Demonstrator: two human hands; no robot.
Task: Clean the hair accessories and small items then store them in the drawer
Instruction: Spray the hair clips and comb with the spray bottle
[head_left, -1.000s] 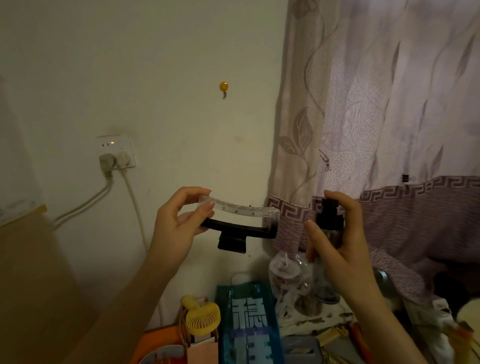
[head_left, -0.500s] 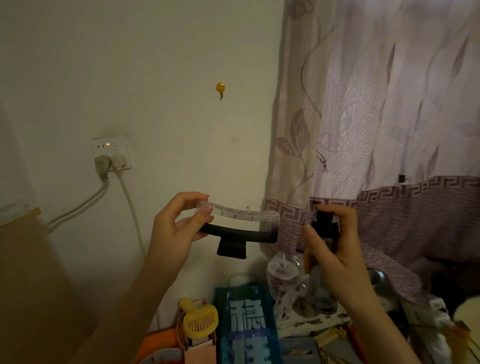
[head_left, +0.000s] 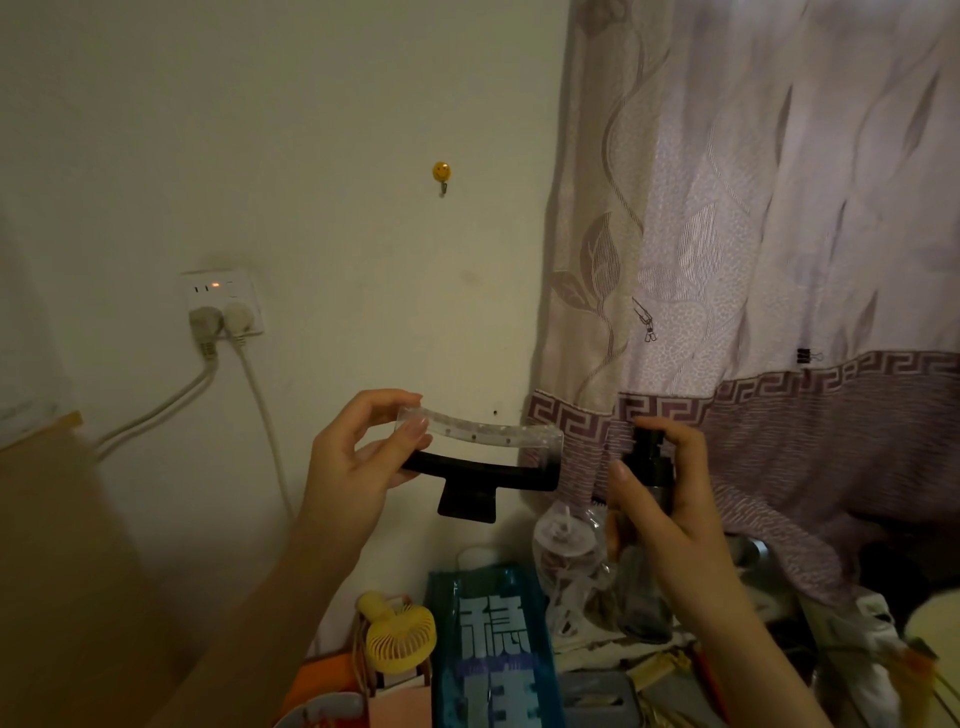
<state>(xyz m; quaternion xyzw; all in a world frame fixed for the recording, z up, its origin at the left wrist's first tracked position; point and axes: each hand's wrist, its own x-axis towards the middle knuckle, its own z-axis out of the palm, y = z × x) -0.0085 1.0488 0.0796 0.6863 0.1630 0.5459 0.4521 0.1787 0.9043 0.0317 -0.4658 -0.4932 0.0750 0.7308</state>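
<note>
A large hair claw clip (head_left: 483, 457) with a clear studded upper jaw and a black lower jaw is held up in front of the wall. My left hand (head_left: 353, 467) pinches its left end between thumb and fingers. Just right of the clip, my right hand (head_left: 670, 509) grips a dark spray bottle (head_left: 647, 525) upright, the index finger lying over its black pump head, whose nozzle faces the clip. No drawer is in view.
Below the hands lies clutter: a yellow mini fan (head_left: 397, 639), a blue printed box (head_left: 493, 649), a clear plastic bag (head_left: 571, 571). A wall socket with two plugs (head_left: 223, 306) is at left, a patterned curtain (head_left: 753, 260) at right, a yellow hook (head_left: 441, 174) above.
Both hands have sunk slightly in view with the clip and the bottle. The grips look unchanged.
</note>
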